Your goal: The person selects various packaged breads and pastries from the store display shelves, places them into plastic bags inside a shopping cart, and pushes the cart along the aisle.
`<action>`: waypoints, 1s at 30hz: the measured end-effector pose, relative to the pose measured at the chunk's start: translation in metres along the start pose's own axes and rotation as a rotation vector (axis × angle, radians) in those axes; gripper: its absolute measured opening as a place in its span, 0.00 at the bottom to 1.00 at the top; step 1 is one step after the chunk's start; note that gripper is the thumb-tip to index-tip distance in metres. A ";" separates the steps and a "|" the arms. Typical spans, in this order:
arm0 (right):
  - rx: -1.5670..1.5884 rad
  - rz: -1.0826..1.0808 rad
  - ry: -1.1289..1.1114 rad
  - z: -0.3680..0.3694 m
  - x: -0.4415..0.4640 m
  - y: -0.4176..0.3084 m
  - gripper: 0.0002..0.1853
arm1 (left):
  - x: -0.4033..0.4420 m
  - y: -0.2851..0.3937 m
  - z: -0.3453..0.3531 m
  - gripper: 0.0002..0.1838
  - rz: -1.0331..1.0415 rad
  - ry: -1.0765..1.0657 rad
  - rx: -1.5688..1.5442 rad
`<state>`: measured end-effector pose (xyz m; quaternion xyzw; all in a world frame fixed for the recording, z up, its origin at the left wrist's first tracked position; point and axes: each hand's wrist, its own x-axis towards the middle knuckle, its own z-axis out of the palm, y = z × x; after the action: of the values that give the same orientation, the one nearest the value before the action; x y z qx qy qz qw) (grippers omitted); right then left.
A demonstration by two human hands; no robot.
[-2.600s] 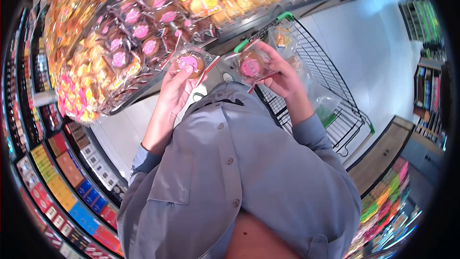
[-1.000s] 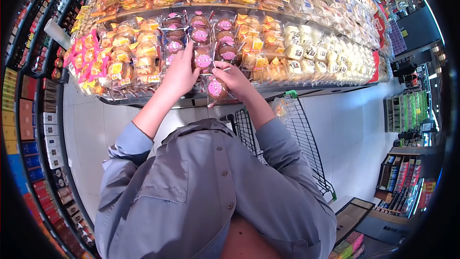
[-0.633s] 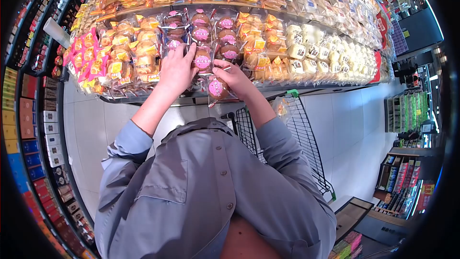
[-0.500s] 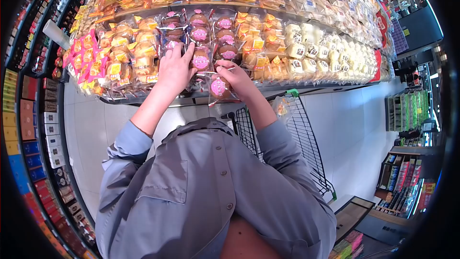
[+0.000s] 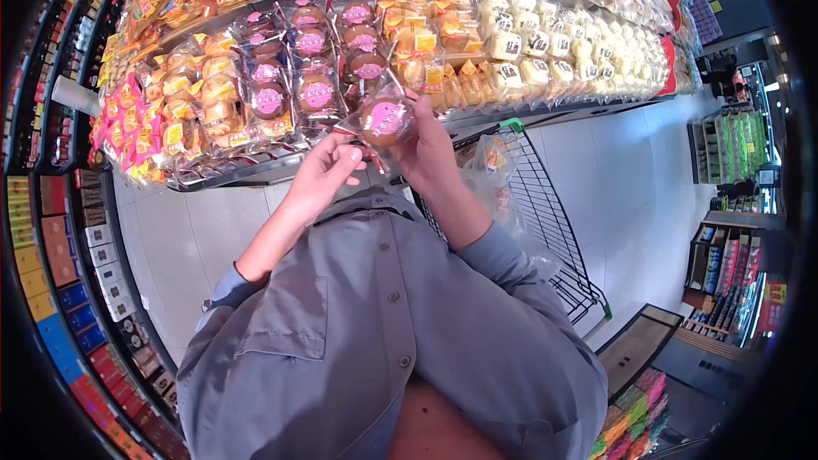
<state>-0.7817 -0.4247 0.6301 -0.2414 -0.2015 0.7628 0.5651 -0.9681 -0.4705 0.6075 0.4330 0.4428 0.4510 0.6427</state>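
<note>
A round brown cake [image 5: 385, 122] in clear wrapping with a pink label is held up in front of the shelf. My right hand [image 5: 426, 152] grips its right side, thumb at the upper edge. My left hand [image 5: 322, 172] is at the lower left of the same package, its fingers curled together at the wrapper's edge; the exact contact is hard to make out. Behind them, more wrapped cakes with pink labels [image 5: 317, 92] lie in rows on the display shelf [image 5: 256, 177].
Yellow-wrapped pastries [image 5: 411, 43], white packaged buns [image 5: 537, 43] and pink packets [image 5: 128, 132] fill the shelf. A black wire shopping cart [image 5: 550, 213] with green corners stands at my right, a plastic bag [image 5: 494, 162] inside. Shelves of boxes [image 5: 64, 273] line the left.
My right hand has lifted the packaged cake off the shelf front and tilted it. My left hand has come back from the rows toward that package. The view has shifted right.
</note>
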 end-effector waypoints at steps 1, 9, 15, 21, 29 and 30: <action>0.022 0.004 -0.027 0.002 -0.004 0.002 0.22 | 0.002 0.001 0.000 0.20 -0.041 -0.057 -0.023; -0.255 0.055 -0.066 -0.007 -0.022 -0.001 0.26 | 0.016 0.020 0.013 0.15 0.017 0.020 -0.096; -0.192 0.003 -0.050 -0.017 -0.024 0.000 0.22 | 0.015 0.014 0.017 0.16 -0.003 -0.006 -0.070; -0.105 0.039 -0.077 -0.021 -0.023 -0.004 0.22 | 0.018 0.013 0.024 0.17 -0.025 0.021 -0.219; -0.323 -0.019 0.025 -0.031 -0.021 -0.004 0.19 | 0.014 0.004 0.018 0.17 -0.159 -0.083 -0.240; -0.322 -0.021 0.027 -0.032 -0.021 -0.007 0.19 | 0.014 0.007 0.018 0.17 -0.160 -0.085 -0.238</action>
<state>-0.7525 -0.4421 0.6114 -0.3368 -0.3159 0.7115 0.5297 -0.9491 -0.4587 0.6156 0.3359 0.3917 0.4290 0.7414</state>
